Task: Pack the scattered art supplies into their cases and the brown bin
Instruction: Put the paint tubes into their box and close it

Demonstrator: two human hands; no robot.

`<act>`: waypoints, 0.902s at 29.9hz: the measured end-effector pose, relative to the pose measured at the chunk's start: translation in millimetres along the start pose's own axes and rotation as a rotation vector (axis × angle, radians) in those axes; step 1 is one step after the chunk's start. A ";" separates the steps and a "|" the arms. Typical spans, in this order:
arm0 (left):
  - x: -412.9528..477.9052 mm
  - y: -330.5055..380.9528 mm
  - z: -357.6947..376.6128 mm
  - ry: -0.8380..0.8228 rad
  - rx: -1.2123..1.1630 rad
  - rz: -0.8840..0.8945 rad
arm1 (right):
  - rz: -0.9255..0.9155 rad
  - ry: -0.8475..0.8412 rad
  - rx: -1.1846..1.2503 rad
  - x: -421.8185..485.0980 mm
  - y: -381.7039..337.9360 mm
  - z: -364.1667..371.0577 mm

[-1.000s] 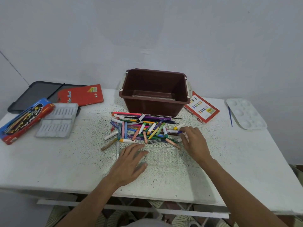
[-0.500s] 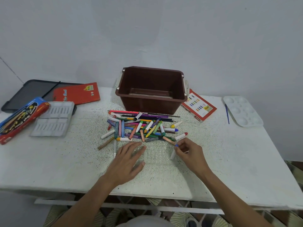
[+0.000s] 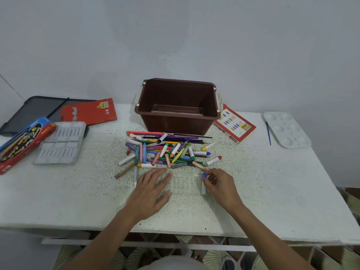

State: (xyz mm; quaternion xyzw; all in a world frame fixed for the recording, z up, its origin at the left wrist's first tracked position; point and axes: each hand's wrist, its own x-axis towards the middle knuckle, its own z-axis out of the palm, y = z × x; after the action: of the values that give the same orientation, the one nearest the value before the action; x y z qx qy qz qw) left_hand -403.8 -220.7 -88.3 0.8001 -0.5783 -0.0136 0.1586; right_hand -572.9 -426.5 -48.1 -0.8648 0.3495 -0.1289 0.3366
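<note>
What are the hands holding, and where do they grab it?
The right hand pinches a blue-tipped crayon near its tip; the left hand lies flat on the clear tray, gripping nothing.

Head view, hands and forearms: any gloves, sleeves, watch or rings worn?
Nothing worn that shows. The left hand and right hand are bare: no gloves, rings or watch. The left forearm and right forearm are bare down to the frame's bottom edge, with no sleeve in view. No bandages or markings are visible.
</note>
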 end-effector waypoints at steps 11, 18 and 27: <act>0.4 0.2 -1.0 -0.006 0.015 0.003 | -0.088 0.017 -0.022 -9.0 7.2 10.5; 0.4 -0.2 -0.1 -0.013 0.030 0.002 | -0.163 0.009 -0.018 -11.4 12.1 13.2; 0.2 0.6 -0.3 -0.018 0.026 -0.007 | -0.119 -0.060 -0.001 -4.3 8.8 5.1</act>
State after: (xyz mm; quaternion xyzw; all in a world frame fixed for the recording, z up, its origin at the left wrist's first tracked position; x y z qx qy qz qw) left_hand -404.2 -221.0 -87.9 0.8040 -0.5770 -0.0136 0.1428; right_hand -578.2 -425.7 -57.7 -0.8878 0.2872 -0.1224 0.3381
